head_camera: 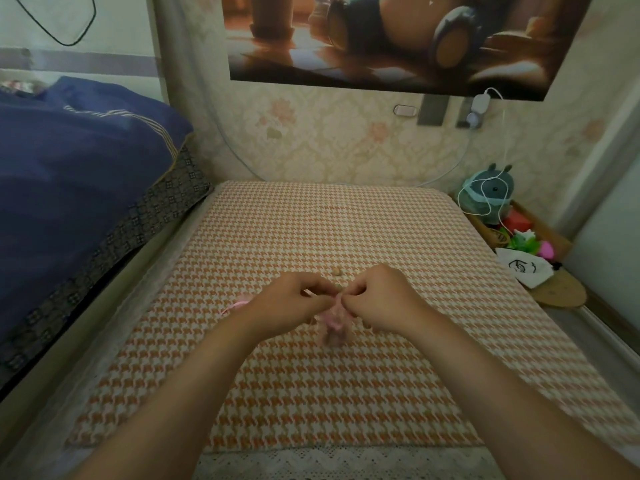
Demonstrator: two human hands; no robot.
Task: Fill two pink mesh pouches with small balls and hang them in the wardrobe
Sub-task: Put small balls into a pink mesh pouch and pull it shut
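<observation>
A pink mesh pouch (333,323) hangs blurred between my two hands above the orange houndstooth cloth (311,393). My left hand (291,303) and my right hand (377,299) each pinch its top with curled fingers, close together. A second pink pouch (239,302) lies on the cloth, mostly hidden behind my left wrist. One small tan ball (336,271) rests on the cloth just beyond my hands. What the held pouch contains cannot be made out.
A bed with a dark blue quilt (76,181) borders the left. On the right, a wooden tray (540,244) holds a teal plush toy (490,192), a white cable, coloured items and a white drawstring bag (523,266). A wallpapered wall with a poster stands behind.
</observation>
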